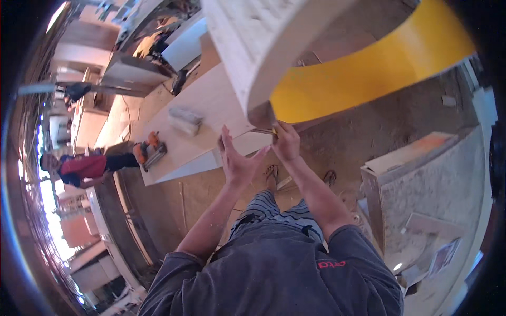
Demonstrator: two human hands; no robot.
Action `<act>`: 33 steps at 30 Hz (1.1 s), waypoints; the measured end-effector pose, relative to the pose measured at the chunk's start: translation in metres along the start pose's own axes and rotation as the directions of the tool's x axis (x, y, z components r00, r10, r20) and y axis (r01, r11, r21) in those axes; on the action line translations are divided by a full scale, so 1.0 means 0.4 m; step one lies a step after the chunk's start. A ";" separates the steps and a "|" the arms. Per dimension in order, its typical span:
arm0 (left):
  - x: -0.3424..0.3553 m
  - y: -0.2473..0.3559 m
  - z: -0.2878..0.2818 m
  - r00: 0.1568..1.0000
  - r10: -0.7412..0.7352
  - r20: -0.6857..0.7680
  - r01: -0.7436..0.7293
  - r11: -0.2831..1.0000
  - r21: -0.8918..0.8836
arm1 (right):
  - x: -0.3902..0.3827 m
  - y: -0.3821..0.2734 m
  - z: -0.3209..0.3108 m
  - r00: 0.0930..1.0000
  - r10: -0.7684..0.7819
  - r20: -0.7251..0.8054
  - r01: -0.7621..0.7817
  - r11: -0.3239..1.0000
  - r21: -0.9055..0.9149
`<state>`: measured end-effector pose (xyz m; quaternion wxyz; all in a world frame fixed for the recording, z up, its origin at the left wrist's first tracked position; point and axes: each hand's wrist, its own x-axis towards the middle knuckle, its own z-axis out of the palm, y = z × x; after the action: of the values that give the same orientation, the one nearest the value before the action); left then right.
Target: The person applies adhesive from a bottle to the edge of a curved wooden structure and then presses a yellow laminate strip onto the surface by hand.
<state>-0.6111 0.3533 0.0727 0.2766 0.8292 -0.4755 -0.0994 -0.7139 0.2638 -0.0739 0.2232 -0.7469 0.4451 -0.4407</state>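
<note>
A curved pale wooden panel (263,47) rises in front of me, its rounded edge toward my hands. From that edge a wide, glossy yellow strip (363,84) bends away to the right. My right hand (286,143) is closed around the handle of what looks like a putty knife (262,115), its broad blade at the lower end of the panel, beside the yellow strip. Whether the blade touches the panel is hard to see. Just left of it, my left hand (240,164) is raised with thumb and fingers spread, holding nothing.
Beneath the panel is a pale plywood bench (205,105), bearing a whitish wrapped block (184,120) and an orange nail gun (149,149). A large worn wooden box (421,184) stands at right. Another person (84,168) is at far left. Wood scraps lie on the dirt floor.
</note>
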 end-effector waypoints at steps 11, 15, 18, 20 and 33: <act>0.054 0.031 0.191 0.977 0.098 -0.190 -0.059 0.978 0.199 | -0.012 -0.016 -0.022 0.999 0.031 -0.031 -0.026 0.989 0.144; 0.065 0.027 0.253 0.936 0.045 -0.349 -0.059 0.998 -0.030 | -0.014 0.002 -0.012 0.997 0.035 -0.069 -0.022 0.984 0.178; 0.066 0.050 0.294 0.907 0.019 -0.420 -0.040 0.998 -0.041 | -0.026 0.039 -0.087 0.996 0.067 -0.063 -0.056 0.984 0.169; 0.077 0.037 0.281 0.900 0.020 -0.435 -0.033 0.999 -0.022 | -0.083 0.042 -0.076 0.996 0.080 -0.038 -0.071 0.979 0.194; 0.085 0.049 0.286 0.919 0.003 -0.394 -0.074 0.984 -0.164 | -0.122 0.116 0.109 0.283 0.389 0.877 -0.307 -0.829 0.467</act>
<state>-0.6564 0.2750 -0.0079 0.4401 0.7950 -0.4162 0.0324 -0.7088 0.2799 -0.1523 0.8737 0.2277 0.2532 -0.3475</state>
